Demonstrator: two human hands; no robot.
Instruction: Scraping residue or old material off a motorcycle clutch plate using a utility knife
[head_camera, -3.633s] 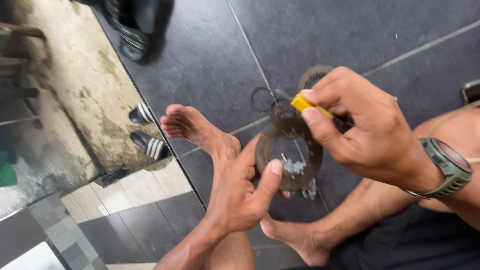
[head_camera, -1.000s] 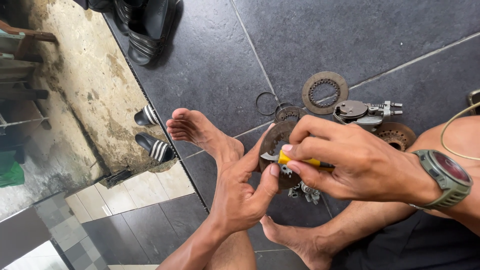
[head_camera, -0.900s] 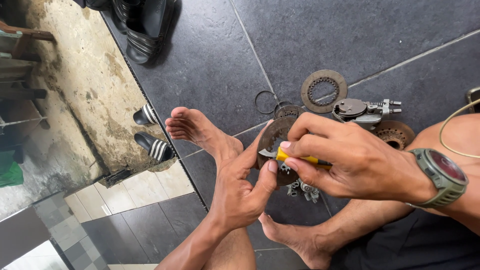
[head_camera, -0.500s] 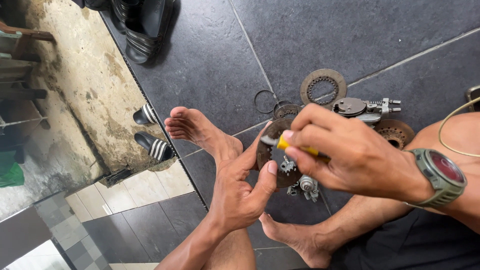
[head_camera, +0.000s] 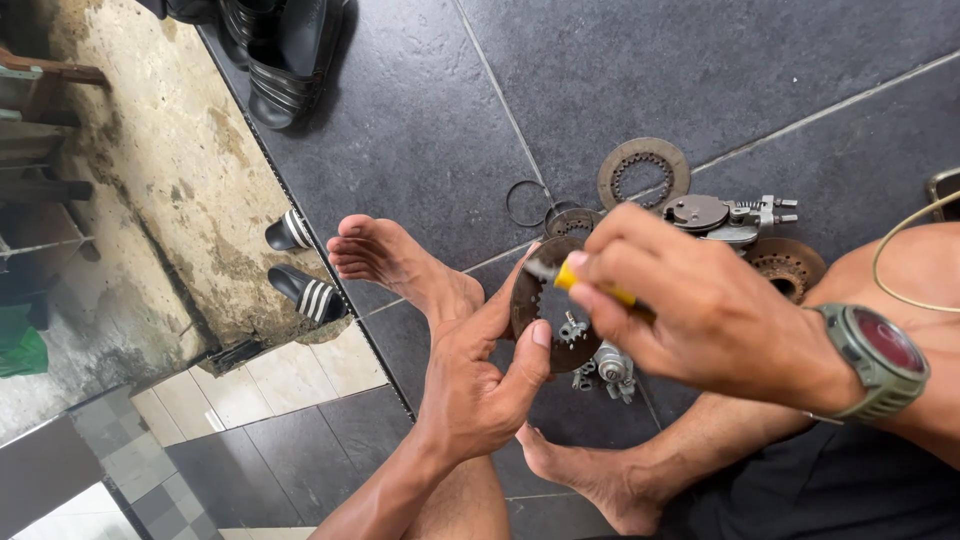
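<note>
Seated on dark floor tiles (head_camera: 420, 130), the left hand (head_camera: 480, 385) pinches a toothed metal disc (head_camera: 545, 305) upright while the right hand (head_camera: 700, 305) pinches a yellow-handled tool (head_camera: 585, 283) against it.

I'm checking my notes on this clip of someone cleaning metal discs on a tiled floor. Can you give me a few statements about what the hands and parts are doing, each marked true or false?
1. The left hand holds a toothed metal disc upright by its edge. True.
2. The right hand grips a red screwdriver. False: it holds a small tool with a yellow handle against the disc.
3. A watch sits on the right wrist. True.
4. The ring-shaped friction plate lies on a wooden bench. False: it lies flat on the dark floor tiles.
5. The person wears shoes. False: both feet are bare, the nearer foot resting beside the left hand.
</note>
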